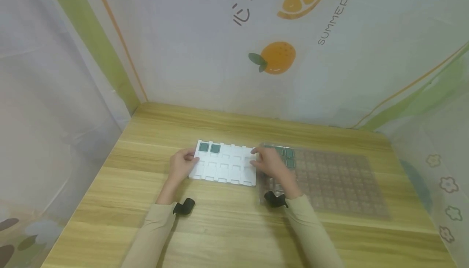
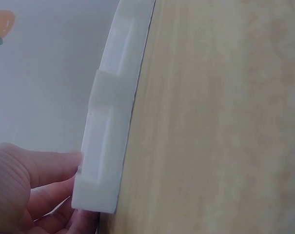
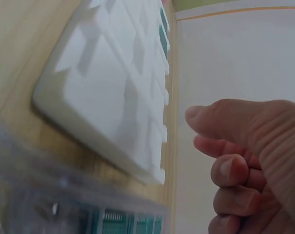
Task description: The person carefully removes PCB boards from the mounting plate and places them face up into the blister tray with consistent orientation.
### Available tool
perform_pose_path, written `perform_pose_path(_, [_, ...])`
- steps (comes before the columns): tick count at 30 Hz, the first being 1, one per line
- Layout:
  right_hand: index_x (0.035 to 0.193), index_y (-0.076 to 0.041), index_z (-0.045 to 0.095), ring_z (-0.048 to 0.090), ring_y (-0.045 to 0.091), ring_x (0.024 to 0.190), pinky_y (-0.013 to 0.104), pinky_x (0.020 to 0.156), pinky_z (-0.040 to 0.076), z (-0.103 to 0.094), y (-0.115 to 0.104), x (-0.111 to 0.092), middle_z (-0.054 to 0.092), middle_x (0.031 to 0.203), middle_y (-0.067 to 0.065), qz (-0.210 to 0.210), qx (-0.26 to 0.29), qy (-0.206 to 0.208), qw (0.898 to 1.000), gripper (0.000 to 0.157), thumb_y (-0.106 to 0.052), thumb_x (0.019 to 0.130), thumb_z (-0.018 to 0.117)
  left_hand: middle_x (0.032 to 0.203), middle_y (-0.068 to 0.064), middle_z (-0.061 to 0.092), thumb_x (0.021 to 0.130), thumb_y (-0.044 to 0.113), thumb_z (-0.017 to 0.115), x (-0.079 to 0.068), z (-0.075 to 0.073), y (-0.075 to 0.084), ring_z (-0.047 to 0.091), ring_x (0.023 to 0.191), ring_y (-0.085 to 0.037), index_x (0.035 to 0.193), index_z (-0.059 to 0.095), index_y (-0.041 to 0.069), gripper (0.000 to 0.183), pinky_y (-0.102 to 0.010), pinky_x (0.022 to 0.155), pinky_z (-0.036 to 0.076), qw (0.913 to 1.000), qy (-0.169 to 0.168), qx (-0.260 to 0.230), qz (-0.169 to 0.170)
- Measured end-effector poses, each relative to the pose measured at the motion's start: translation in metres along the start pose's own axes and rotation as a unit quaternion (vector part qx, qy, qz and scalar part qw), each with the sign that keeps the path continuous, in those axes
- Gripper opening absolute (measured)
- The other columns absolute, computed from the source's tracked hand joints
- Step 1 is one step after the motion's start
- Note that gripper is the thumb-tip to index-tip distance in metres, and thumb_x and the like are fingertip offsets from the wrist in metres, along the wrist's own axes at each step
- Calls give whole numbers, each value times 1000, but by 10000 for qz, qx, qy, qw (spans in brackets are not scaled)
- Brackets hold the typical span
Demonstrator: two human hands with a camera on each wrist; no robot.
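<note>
A white tray (image 1: 224,166) with rows of shallow pockets lies on the table. Two square green chip-like pieces (image 1: 215,148) sit in its far-left pockets. At the left edge, my left hand (image 1: 180,164) holds the tray between thumb and fingers; the left wrist view shows the thumb (image 2: 57,165) at the tray's edge. Over the right end hovers my right hand (image 1: 274,164), thumb and index finger apart. In the right wrist view this hand (image 3: 249,151) has its other fingers curled, with nothing seen between them.
Right of the white tray lies a clear plastic tray (image 1: 340,184) of many small compartments, partly under my right forearm. Several green pieces (image 1: 290,154) sit at its far-left end. The wooden table (image 1: 227,235) reaches a patterned curtain (image 1: 205,64) behind.
</note>
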State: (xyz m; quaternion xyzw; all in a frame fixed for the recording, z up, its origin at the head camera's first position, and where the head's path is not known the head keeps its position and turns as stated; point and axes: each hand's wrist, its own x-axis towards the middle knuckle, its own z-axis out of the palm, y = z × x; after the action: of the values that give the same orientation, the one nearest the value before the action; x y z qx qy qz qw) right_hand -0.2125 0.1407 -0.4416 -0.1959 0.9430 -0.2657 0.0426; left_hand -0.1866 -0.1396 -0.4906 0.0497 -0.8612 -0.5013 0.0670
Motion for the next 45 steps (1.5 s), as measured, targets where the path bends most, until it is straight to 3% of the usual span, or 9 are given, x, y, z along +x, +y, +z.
perform_pose_path(12, [104, 3, 66, 37, 11, 53, 21, 46, 31, 12, -20, 16, 43, 57, -2, -274, 79, -124, 9995, 25, -10, 82, 70, 96, -26, 64, 81, -2, 66, 0, -1, -1, 63, 87, -36, 110, 61, -12, 31, -42, 78, 54, 9999, -16, -99, 3])
perform_pose_path(23, [106, -2, 66, 46, 12, 59, 21, 51, 39, 23, -36, 32, 53, 64, 0, -256, -390, -372, 9982, 27, -15, 83, 70, 97, -26, 64, 81, -3, 66, 1, 0, -1, 63, 88, -35, 111, 61, -11, 31, -42, 78, 54, 9999, -25, -126, -62])
perform_pose_path(40, [108, -2, 66, 55, 17, 72, 28, 65, 49, 37, -57, 55, 65, 84, 7, -284, -454, -517, 9972, 27, -16, 85, 69, 96, -26, 65, 80, -3, 67, 1, 0, 0, 63, 87, -35, 110, 62, -11, 31, -42, 77, 54, 9999, -15, -116, -62])
perform_pose_path(45, [108, -1, 65, 54, 17, 69, 28, 66, 50, 42, -59, 60, 67, 83, 9, -257, -430, -538, 9973, 28, -15, 84, 69, 96, -26, 65, 80, -4, 67, 2, 0, -1, 63, 87, -35, 110, 62, -11, 31, -42, 77, 54, 9999, -10, -123, -20])
